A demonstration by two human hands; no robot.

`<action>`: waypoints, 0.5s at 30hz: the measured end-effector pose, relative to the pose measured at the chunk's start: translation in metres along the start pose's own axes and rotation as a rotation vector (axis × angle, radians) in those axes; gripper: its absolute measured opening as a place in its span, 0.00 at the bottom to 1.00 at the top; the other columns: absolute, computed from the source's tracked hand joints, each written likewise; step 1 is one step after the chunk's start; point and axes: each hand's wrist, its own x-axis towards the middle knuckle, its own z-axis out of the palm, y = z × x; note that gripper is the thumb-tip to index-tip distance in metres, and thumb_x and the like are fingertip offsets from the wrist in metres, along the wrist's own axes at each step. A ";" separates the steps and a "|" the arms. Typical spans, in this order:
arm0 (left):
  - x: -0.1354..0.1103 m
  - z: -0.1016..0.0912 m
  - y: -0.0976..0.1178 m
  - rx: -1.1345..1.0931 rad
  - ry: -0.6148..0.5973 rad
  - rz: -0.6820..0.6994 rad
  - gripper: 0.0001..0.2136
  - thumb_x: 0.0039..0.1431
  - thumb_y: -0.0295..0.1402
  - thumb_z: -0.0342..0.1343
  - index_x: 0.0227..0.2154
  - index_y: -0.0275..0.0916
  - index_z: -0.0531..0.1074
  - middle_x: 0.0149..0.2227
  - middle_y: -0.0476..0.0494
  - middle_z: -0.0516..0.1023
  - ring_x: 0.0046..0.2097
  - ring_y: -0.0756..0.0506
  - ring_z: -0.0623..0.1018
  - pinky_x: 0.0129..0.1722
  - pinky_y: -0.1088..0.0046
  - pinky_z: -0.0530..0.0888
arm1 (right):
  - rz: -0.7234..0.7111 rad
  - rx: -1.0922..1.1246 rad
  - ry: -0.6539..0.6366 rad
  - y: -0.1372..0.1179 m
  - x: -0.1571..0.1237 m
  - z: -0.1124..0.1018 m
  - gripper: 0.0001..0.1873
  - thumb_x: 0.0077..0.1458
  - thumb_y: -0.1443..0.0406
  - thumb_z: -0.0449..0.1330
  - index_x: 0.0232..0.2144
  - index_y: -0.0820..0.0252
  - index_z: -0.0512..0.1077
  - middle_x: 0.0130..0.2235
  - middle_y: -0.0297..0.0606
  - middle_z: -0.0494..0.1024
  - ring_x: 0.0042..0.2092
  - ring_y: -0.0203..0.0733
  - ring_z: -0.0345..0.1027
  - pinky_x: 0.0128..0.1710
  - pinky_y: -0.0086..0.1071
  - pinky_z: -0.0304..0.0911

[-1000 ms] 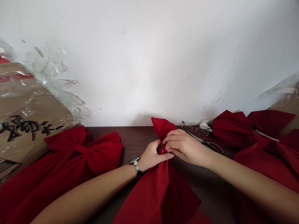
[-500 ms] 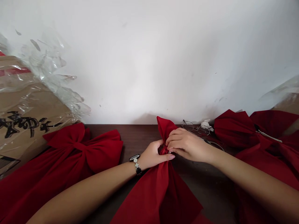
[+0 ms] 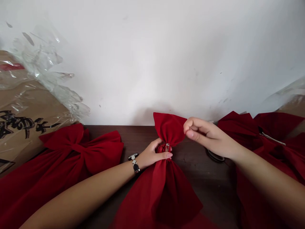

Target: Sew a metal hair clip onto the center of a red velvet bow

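A red cloth lies on the dark wooden table, gathered tight at its middle. A small metal tie shows at the gathered neck. My left hand, with a watch on the wrist, is closed around that neck. Above it the cloth fans out into a short upper flap. My right hand pinches the right edge of this flap with thumb and fingers pressed together.
A finished red bow lies at the left, more red bows at the right. A cardboard box under clear plastic wrap stands at the far left. Scissors lie behind my right hand. A white wall closes the back.
My right hand has left the gathered neck and moved up and right to the flap's edge, uncovering the metal tie. The flap now stands wider. My left hand keeps its hold.
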 end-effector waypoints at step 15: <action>0.007 0.001 -0.003 -0.375 0.019 -0.038 0.12 0.50 0.33 0.61 0.32 0.38 0.61 0.27 0.53 0.67 0.24 0.54 0.69 0.29 0.74 0.64 | -0.121 -0.212 -0.115 -0.036 -0.012 0.004 0.14 0.59 0.54 0.58 0.31 0.59 0.72 0.21 0.29 0.69 0.21 0.28 0.59 0.21 0.23 0.54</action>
